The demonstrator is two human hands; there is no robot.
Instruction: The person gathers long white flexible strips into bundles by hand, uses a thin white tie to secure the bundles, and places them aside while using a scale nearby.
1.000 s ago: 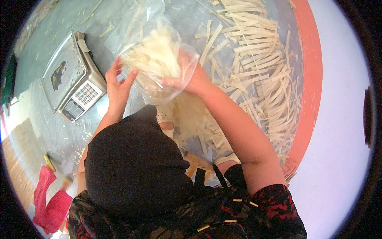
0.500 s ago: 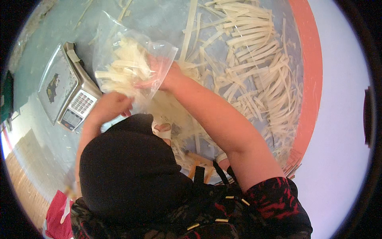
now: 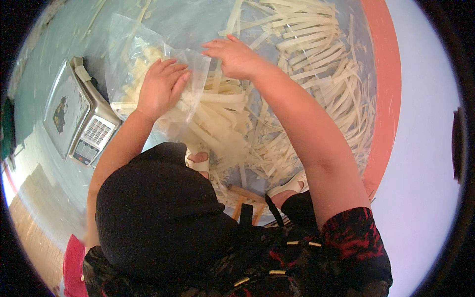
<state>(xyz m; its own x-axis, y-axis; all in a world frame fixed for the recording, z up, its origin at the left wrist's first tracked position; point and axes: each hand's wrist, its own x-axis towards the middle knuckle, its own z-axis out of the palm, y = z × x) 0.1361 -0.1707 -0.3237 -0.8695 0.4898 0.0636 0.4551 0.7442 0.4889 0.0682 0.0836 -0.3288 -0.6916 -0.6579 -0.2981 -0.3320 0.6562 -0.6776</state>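
Observation:
A clear plastic bag (image 3: 119, 73) holding pale flat strips lies beside a loose pile of similar strips (image 3: 216, 116). My left hand (image 3: 162, 86) rests on top of the bag, fingers slightly bent over it and a little apart. To its upper right, my right hand (image 3: 232, 57) is open above the strips just outside the bag's right edge, fingers extended and holding nothing. Part of the bag's contents is hidden under my left hand.
A silver scale (image 3: 74, 119) with a keypad stands on the left. Many strips (image 3: 316, 64) are spread along the right, inside a red border (image 3: 386, 99). My sandalled feet (image 3: 289, 190) flank a wooden piece (image 3: 247, 198). A red cloth (image 3: 73, 265) lies at lower left.
The bag has shifted left. My right hand has come out of it and moved up and right, opening. My left hand has moved from below the bag up onto its top.

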